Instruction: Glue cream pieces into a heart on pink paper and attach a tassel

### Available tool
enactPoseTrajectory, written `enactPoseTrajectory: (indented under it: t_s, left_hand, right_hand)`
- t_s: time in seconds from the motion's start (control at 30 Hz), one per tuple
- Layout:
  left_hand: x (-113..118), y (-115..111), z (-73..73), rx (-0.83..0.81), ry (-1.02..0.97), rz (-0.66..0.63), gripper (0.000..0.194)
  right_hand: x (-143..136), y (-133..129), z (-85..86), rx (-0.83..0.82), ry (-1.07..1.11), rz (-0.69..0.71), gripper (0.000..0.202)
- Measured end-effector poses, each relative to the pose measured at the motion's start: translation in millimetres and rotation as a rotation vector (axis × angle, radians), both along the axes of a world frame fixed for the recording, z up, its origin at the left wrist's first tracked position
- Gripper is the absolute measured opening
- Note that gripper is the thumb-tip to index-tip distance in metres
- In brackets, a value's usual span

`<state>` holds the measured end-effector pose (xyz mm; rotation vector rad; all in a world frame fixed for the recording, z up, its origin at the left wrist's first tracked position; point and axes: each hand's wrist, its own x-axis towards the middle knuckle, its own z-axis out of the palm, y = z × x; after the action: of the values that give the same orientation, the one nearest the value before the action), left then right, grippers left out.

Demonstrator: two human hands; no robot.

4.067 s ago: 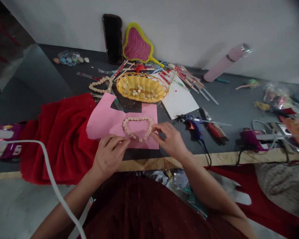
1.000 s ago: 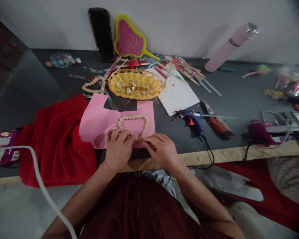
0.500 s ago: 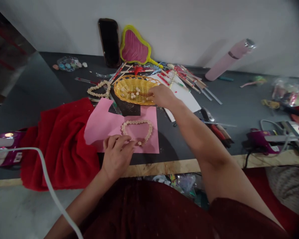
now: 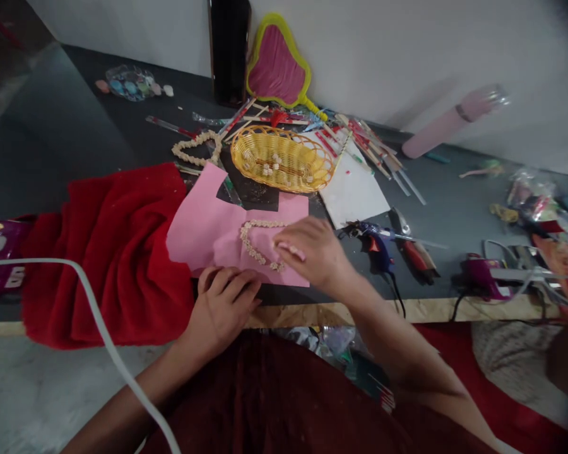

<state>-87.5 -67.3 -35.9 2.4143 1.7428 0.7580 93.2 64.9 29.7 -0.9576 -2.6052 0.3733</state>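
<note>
Now, near heart [image 4: 251, 251]: on pink paper [image 4: 208, 221]; left side laid, right hidden.
Far heart [image 4: 189, 160]: looks done.
Basket [image 4: 250, 175]: some bits [image 4: 267, 169] left.
Right hand [image 4: 319, 252]: fingers bent, grip unclear.
Left hand [image 4: 227, 302]: fingers loose.

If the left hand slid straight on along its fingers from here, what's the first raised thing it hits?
Probably the lower-left run of the beige beaded outline, lying on the pink paper just past the left hand's fingertips. Exact height of the fingers is hard to judge.

dk maroon top [image 4: 265, 403], bare forearms [image 4: 170, 367]
</note>
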Motion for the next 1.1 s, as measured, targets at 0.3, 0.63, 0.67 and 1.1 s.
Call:
enactPoseTrajectory:
  t_s: [0.3, 0.63, 0.67, 1.1]
  left_hand:
    - [-0.6, -3.3, -7.8, -0.016, 0.013, 0.001, 0.024]
    - [-1.7, -2.0, -4.9, -0.004, 0.009, -0.004, 0.025]
    - [-1.7, -2.0, -4.9, -0.003, 0.007, -0.003, 0.025]
    - [2.4, 3.9, 2.1, 0.041, 0.044, 0.040, 0.035]
  right_hand:
    - [-5.4, -51.1, -33.2, 0.047, -0.118, -0.153, 0.013]
    - [-8.9, -49.3, -32.3, 0.081, -0.177, -0.141, 0.014]
    - [-9.0, -49.3, -32.4, 0.078, -0.183, -0.140, 0.014]
    - [18.7, -56.5, -39.1, 0.039, -0.026, -0.247, 0.017]
